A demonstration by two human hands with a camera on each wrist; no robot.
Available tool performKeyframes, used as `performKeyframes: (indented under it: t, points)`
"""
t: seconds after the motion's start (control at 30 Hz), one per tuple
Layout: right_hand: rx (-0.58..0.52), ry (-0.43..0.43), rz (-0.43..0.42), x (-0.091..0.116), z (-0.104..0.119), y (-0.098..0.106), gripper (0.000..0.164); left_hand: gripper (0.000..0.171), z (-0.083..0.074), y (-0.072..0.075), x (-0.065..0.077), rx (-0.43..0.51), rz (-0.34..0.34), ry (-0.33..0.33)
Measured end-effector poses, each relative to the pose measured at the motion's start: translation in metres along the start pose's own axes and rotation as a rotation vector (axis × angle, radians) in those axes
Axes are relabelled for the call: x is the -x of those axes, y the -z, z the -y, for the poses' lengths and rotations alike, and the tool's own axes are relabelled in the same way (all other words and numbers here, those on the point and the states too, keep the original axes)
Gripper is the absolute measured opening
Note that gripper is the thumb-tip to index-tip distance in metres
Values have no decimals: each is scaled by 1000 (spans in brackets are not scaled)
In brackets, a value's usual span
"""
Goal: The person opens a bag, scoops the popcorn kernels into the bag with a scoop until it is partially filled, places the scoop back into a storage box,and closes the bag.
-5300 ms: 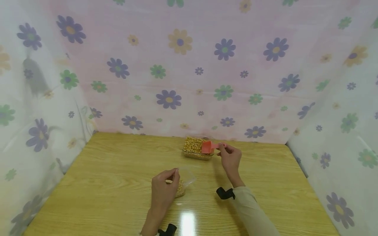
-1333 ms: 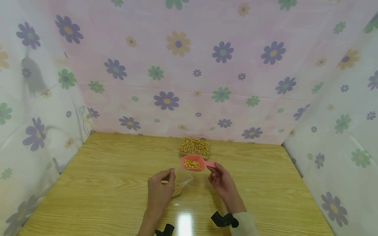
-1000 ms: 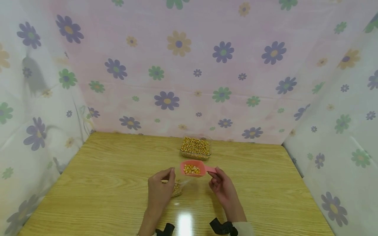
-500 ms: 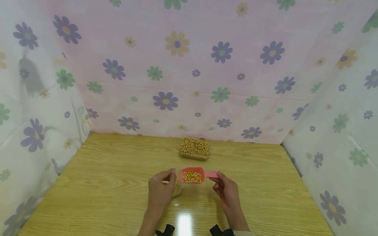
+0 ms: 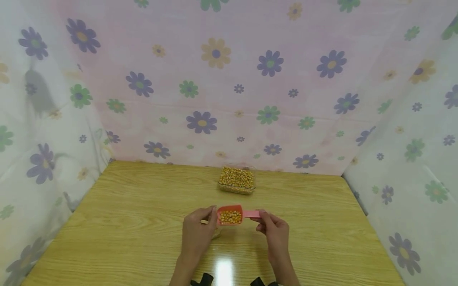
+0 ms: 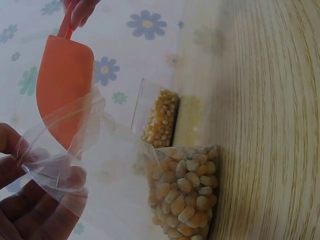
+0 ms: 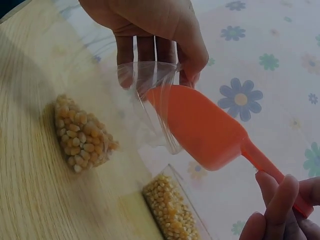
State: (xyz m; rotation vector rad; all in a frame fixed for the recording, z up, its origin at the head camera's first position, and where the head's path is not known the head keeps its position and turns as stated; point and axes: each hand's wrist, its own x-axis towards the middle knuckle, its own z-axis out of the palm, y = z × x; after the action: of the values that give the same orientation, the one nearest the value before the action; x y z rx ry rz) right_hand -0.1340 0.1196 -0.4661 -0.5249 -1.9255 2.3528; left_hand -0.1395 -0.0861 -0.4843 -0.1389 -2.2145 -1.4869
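Note:
A clear plastic bag (image 6: pixel 120 165) stands on the table with corn kernels (image 6: pixel 182 195) in its bottom. My left hand (image 5: pixel 198 232) pinches the bag's upper edge between thumb and fingers. My right hand (image 5: pixel 277 234) grips the handle of a coral-pink scoop (image 5: pixel 230 215), which carries a load of yellow kernels. In the right wrist view the tip of the scoop (image 7: pixel 200 127) sits inside the bag's mouth, close to the left fingers. From the head view, the left hand and scoop hide most of the bag.
A clear rectangular container (image 5: pixel 237 190) full of corn kernels stands farther back on the wooden table (image 5: pixel 143 206). Flowered cloth (image 5: pixel 236 99) hangs behind the table and along both sides.
The scoop was in the container's kernels at first. Loaded, it has come toward me and down, then left to the bag's mouth. The left hand keeps its pinch on the bag.

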Motion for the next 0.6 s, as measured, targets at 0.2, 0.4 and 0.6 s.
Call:
performKeyframes:
  t: [0.2, 0.4, 0.6]
  points:
    - [39, 20, -31, 1, -1, -6, 35, 12, -3, 2, 1, -8, 2, 2]
    - [69, 66, -45, 6, 1, -9, 33, 12, -3, -1, 1, -32, -3, -29]
    - [102, 104, -48, 11, 5, -12, 32, 12, -2, -1, 2, -37, 4, -18]
